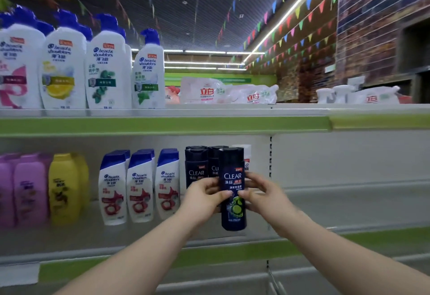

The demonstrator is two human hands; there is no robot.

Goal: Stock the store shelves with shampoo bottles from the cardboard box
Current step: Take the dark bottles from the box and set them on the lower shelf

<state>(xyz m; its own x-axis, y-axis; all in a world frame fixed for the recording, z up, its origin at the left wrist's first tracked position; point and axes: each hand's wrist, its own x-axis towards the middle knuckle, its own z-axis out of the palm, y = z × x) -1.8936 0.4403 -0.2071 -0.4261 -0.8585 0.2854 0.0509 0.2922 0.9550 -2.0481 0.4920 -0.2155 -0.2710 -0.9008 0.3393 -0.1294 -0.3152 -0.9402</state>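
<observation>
Forearms: both bare, reaching up from the bottom edge toward the middle shelf (139,232).
Left hand (204,196): grips the left side of the dark CLEAR bottle (232,183), thumb across its label.
Right hand (263,196): clasps the same bottle from the right, thumb on the front, fingers curled behind.
Held bottle: upright, label facing the camera, just in front of the other CLEAR bottles (196,166); whether its base touches the shelf board cannot be told.
Same shelf, leftward: small white Head & Shoulders bottles (139,187), then yellow bottles (64,190), then blurred pink bottles (28,190).
Top shelf: large white pump bottles (107,66) at left, white refill pouches (202,91) farther back.
Shelf edges: green strip (162,125).
</observation>
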